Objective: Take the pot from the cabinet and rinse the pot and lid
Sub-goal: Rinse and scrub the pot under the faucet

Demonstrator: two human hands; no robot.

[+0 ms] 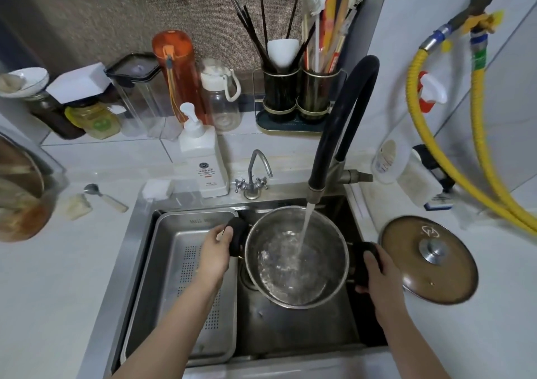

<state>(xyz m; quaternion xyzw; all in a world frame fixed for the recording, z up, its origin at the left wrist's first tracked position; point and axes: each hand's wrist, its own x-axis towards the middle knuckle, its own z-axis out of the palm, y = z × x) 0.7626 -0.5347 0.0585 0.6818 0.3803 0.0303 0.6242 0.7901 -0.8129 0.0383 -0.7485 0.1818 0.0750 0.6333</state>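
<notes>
- Pot point(296, 258) position: held inside the sink point(290, 335), directly under the black faucet point(343, 123); a stream of water point(305, 227) lands in the pot, and water already pools at its bottom.
- Left hand point(216, 249): fingers curled round the pot's left black handle point(236, 237).
- Right hand point(377, 271): fingers wrapped round the right black handle point(363, 259).
- Lid point(428, 259): rests flat on the counter just right of the sink, knob up, not yet rinsed.
- Risk, weight: the pot grows heavier as it fills (wet handles likely), so a slipping grip could drop it into the sink.
- Risk, splash: tilting under the running stream could throw water onto the counter and lid.
- Risk, collision: a wide swing left could strike the steel drain tray point(180, 277).
</notes>
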